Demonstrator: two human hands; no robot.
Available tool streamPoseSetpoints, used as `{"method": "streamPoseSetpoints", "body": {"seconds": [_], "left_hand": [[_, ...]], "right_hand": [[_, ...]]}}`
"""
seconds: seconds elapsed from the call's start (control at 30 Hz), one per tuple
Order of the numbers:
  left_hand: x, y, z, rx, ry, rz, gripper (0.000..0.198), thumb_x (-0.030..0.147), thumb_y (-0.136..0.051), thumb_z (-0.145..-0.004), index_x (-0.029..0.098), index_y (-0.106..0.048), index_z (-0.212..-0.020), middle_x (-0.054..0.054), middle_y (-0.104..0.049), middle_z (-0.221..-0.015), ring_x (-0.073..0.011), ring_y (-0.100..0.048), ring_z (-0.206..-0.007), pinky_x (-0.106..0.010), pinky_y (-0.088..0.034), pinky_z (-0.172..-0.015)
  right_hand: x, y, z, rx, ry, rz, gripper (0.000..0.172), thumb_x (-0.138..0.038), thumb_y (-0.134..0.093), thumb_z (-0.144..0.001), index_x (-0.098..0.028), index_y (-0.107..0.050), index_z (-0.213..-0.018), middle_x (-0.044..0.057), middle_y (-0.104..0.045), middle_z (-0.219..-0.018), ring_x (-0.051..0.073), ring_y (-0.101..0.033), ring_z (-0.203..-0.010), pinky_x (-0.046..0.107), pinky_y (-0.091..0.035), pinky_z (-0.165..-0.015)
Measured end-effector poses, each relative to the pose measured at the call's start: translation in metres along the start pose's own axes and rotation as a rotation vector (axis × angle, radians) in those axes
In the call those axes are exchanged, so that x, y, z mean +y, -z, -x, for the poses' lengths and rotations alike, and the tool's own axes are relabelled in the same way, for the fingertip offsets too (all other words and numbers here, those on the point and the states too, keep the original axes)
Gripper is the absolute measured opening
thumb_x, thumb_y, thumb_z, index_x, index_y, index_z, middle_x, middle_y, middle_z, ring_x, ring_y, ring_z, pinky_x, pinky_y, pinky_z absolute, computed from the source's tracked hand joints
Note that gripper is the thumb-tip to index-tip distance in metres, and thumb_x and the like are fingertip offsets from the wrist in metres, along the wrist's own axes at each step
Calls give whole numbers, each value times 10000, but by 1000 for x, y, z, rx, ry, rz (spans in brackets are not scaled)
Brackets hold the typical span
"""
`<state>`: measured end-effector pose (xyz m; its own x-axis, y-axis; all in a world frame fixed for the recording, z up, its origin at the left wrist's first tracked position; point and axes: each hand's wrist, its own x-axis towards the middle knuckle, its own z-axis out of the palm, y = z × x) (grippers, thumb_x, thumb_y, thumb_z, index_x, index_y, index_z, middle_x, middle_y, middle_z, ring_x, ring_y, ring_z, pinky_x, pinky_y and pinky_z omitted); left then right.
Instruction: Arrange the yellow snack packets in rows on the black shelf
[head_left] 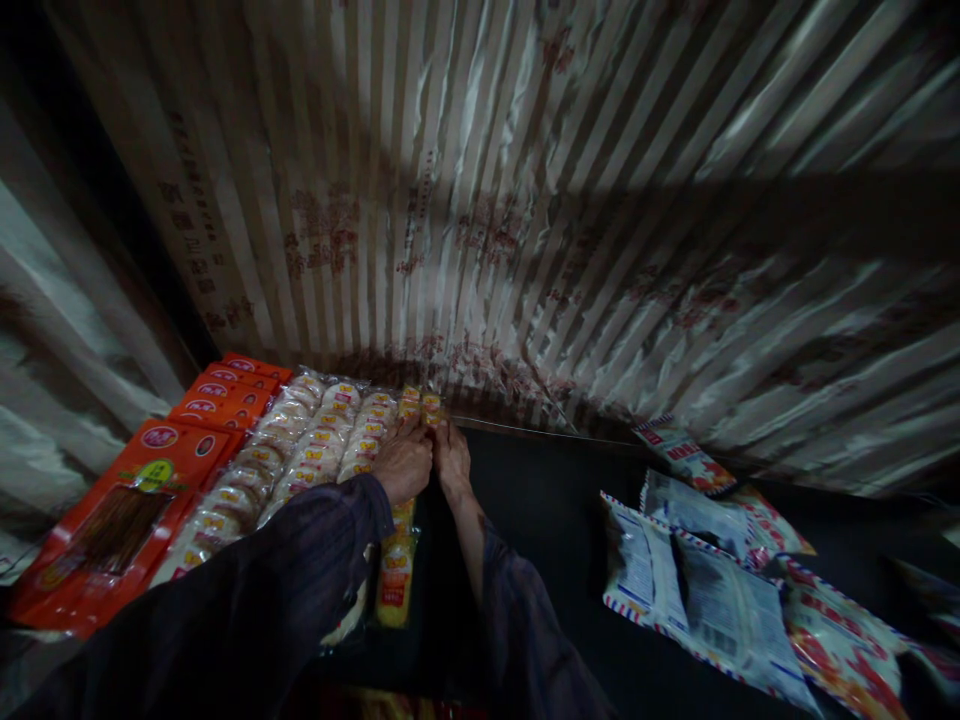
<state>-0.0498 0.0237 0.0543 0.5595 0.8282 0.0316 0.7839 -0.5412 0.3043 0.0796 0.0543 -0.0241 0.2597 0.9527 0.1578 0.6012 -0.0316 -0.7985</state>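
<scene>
A row of small yellow wrapped snack packets runs away from me on the dark tabletop. At its far end, my left hand reaches over the row with bent fingers against the packets. Close beside it, my right hand has its fingers closed at the right side of a yellow packet. My fingertips partly cover what lies between them. Left of this row are rows of round, pale, clear-wrapped cakes. My left sleeve hides the near part of those rows.
Orange bags with a brown stick-like food showing overlap at the far left. Several white, blue and red snack bags lie scattered on the right. Striped, printed sheeting hangs behind the dark table.
</scene>
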Motion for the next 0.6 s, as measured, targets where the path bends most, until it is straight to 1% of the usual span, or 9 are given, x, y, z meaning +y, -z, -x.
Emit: {"method": "streamPoseSetpoints", "body": {"seconds": [0.1,0.17,0.27,0.37,0.53,0.6], "left_hand": [[0,2,2,8,-5,17,353,137,-444,-933,118,-712,-1161,-168,-620,-1411,-293,-406,-1472,-532,-248,-1261],[-1,3,5,21,-16,16,356,155,-438,-944,121,-709,-1174,-166,-602,-1437,-292,-392,-1481,-534,-249,-1260],[0,3,9,21,-26,-1,364,184,-430,-958,136,-712,-1182,-151,-594,-1457,-293,-385,-1488,-525,-258,-1256],[2,5,16,2,0,-22,375,220,-431,-964,125,-716,-1188,-151,-592,-1460,-306,-377,-1494,-509,-274,-1251],[15,16,34,0,29,-33,359,237,-469,-937,128,-716,-1174,-156,-643,-1380,-311,-401,-1478,-511,-315,-1229],[22,21,42,-11,47,-22,347,232,-468,-936,126,-723,-1145,-158,-658,-1351,-305,-411,-1472,-510,-306,-1237]], "right_hand": [[1,0,4,21,-50,-24,602,-444,-261,-1008,-113,-615,-1365,165,-649,-1394,270,-582,-1302,414,-393,-1144],[2,0,7,35,-74,-47,623,-463,-276,-1002,-97,-604,-1385,175,-631,-1417,277,-560,-1332,417,-395,-1146],[3,2,14,49,-112,-73,633,-478,-290,-996,-91,-611,-1380,180,-643,-1397,282,-569,-1327,417,-411,-1138],[6,4,23,73,-134,-93,622,-463,-289,-994,-90,-619,-1367,176,-651,-1387,271,-581,-1320,410,-411,-1148],[12,10,44,135,-110,-95,533,-414,-366,-962,-118,-669,-1286,160,-695,-1327,258,-631,-1255,415,-467,-1101],[13,12,54,161,-107,-86,506,-396,-392,-944,-127,-684,-1259,153,-710,-1303,253,-656,-1216,409,-489,-1077]]}}
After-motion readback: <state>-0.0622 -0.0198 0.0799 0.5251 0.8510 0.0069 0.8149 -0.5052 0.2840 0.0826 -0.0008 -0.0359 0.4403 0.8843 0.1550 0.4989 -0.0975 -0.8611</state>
